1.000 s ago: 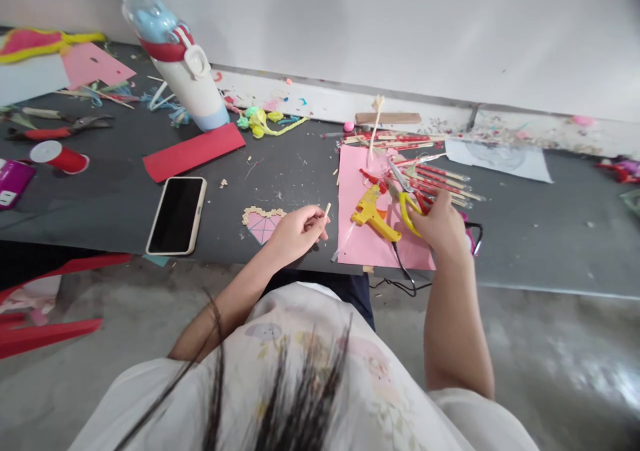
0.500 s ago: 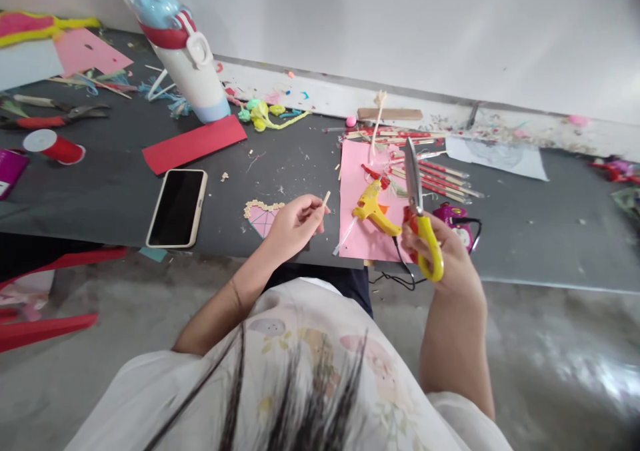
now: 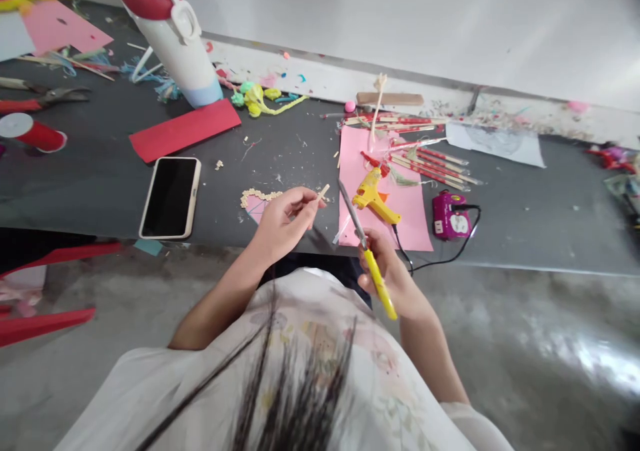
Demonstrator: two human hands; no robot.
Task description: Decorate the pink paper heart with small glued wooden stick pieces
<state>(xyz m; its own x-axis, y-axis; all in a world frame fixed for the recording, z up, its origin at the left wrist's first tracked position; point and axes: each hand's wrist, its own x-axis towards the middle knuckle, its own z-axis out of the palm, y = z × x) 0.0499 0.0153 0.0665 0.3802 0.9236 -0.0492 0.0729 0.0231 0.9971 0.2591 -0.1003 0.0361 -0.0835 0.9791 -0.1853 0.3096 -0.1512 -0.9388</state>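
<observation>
Between thumb and fingers, my left hand [image 3: 291,219] pinches a short pale wooden stick [image 3: 324,191], its tip pointing up and right. Under and behind that hand lies a pink paper heart [image 3: 256,206] with drawn lines, its upper edge covered in small pale pieces; my hand hides part of it. My right hand [image 3: 387,268] grips yellow-handled scissors [image 3: 373,264], blades pointing up and left toward the stick but apart from it. A yellow glue gun [image 3: 374,198] rests on a pink sheet [image 3: 413,228] just beyond the scissors.
A phone [image 3: 170,198], red strip [image 3: 185,130] and bottle [image 3: 180,51] are on the left, with a red thread spool [image 3: 43,135] farther out. Wrapped stick bundles [image 3: 430,164] lie behind the glue gun. A purple box [image 3: 447,216] with a black cord sits right.
My right hand has brought the scissors left and down, closer to my left hand, uncovering the purple box. My left hand keeps its pinch on the stick. The view has shifted slightly.
</observation>
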